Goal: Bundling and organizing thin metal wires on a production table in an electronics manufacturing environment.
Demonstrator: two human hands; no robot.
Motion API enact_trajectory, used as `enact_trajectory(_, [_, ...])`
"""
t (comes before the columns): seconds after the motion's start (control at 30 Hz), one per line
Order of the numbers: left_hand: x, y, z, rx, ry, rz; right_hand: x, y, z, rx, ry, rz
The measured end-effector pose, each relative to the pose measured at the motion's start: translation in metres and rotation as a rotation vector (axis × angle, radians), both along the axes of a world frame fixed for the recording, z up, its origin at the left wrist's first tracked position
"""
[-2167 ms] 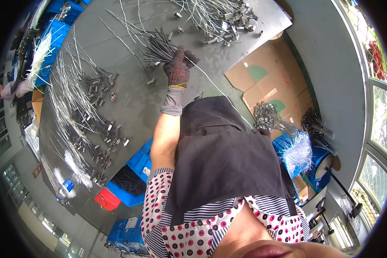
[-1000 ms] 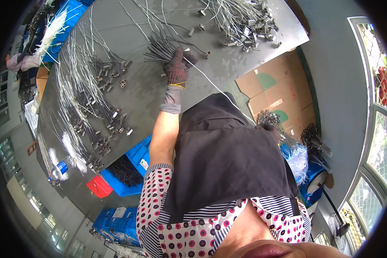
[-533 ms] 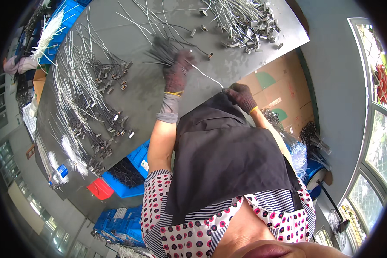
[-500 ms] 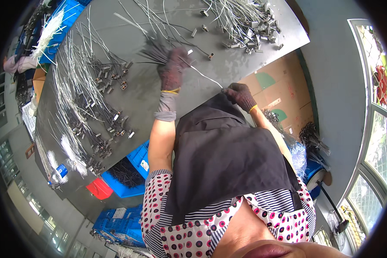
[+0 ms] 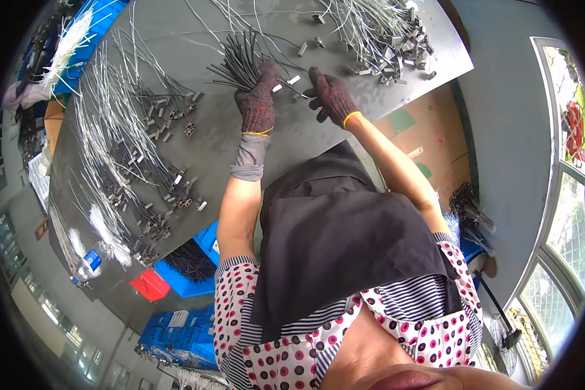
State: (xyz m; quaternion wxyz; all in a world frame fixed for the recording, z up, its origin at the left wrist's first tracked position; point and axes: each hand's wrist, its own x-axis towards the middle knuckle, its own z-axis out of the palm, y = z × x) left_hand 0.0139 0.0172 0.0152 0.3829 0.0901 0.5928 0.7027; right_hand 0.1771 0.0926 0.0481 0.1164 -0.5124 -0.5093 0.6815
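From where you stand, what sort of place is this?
Probably a small factory or assembly workshop. A grey worktable is strewn with wire cables with metal ends, the gloved left hand grips a bundle of dark rods, and blue crates sit below.

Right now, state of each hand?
Left hand: closed on the bundle of dark cables.
Right hand: fingers curled at a thin wire on the table; grip cannot be told.

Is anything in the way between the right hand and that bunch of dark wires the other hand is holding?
Nothing visible blocks it. The left hand grips the bunch of dark wires, and the right hand sits just beside it over bare grey table. Only a few small metal pieces lie on the table between the two hands, low and flat.
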Motion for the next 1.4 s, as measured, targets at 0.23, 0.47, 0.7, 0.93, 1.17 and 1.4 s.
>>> enact_trajectory(0.23, [0.002, -0.003, 0.002, -0.014, 0.081, -0.076, -0.023, 0.006, -0.008, -0.125, 0.064, 0.051])
enact_trajectory(0.47, [0.005, -0.002, 0.005, -0.084, 0.113, -0.092, -0.023, 0.014, -0.011, -0.015, 0.000, 0.182])
enact_trajectory(0.7, [0.042, -0.009, 0.008, 0.048, 0.034, -0.111, -0.032, 0.010, -0.014, 0.071, 0.064, 0.125])
enact_trajectory(0.93, [0.016, -0.013, -0.021, -0.287, 0.198, -0.215, -0.005, 0.021, -0.039, 0.900, -0.547, 0.087])
enact_trajectory(1.17, [-0.014, -0.022, -0.033, -0.642, 0.697, -0.313, 0.009, 0.023, -0.051, 0.750, -0.104, 0.498])
enact_trajectory(1.4, [-0.011, -0.023, -0.034, -0.555, 0.768, -0.098, -0.031, 0.044, -0.070, 1.023, -0.576, 0.456])
